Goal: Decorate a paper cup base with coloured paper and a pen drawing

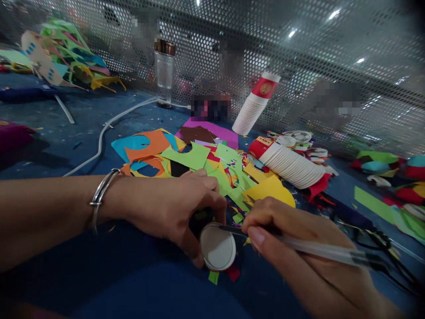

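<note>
My left hand (186,208), with a silver bangle at its wrist, grips a small white paper cup bottom (217,249) between thumb and fingers. A curved line runs inside its rim. In my right hand (292,248) lies a pen (318,249) with a clear barrel and black ends. Its tip meets the upper edge of the white round. Bits of green (214,278) and red paper (234,274) show just below the round; whether they are attached to it I cannot tell.
Colored paper scraps (189,155) spread beyond my hands. Stacked paper cups (288,161) lie to the right, and another stack (255,104) leans against the perforated metal screen (206,48). A glass bottle (164,75), a white cable (102,137) and a paper heap (69,53) occupy the left.
</note>
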### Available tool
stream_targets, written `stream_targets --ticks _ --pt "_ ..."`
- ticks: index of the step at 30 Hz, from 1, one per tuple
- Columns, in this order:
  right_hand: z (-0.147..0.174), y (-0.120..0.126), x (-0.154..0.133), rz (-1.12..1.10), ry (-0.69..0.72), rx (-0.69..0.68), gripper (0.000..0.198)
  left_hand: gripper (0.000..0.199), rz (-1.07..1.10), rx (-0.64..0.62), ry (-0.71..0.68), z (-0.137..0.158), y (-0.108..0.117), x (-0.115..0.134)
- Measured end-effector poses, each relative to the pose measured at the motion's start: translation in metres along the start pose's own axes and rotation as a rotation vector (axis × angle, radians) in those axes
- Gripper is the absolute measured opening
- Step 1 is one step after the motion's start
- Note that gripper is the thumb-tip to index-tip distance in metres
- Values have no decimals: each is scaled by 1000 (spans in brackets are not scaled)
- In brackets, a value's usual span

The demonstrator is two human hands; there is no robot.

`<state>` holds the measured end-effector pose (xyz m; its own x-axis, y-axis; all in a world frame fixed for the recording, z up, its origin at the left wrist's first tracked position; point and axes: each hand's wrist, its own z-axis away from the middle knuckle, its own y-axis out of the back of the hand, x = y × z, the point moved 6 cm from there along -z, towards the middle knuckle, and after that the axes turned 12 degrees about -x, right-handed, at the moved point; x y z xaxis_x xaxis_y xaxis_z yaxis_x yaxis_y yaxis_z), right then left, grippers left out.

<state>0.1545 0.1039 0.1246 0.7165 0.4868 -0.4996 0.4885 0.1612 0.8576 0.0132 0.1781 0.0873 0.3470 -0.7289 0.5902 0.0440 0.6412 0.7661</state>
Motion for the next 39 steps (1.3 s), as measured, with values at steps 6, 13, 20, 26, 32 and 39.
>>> stream_targets --ticks 6,13,20,26,32,39 --pt "25 7 15 107 -194 -47 13 50 15 -21 -18 0 0 0" --pt "11 -2 4 -179 -84 -109 25 47 13 -36 -30 -1 2 1" --pt "-5 -18 -1 -341 -38 -79 24 41 52 -41 -41 -2 2 2" --pt "-4 -12 -6 -37 70 -49 17 40 75 -61 -30 -3 2 0" --pt "1 -4 -11 143 79 -9 20 48 52 -63 13 -1 3 3" --pt "20 6 5 145 -97 50 17 50 41 -68 24 -2 4 5"
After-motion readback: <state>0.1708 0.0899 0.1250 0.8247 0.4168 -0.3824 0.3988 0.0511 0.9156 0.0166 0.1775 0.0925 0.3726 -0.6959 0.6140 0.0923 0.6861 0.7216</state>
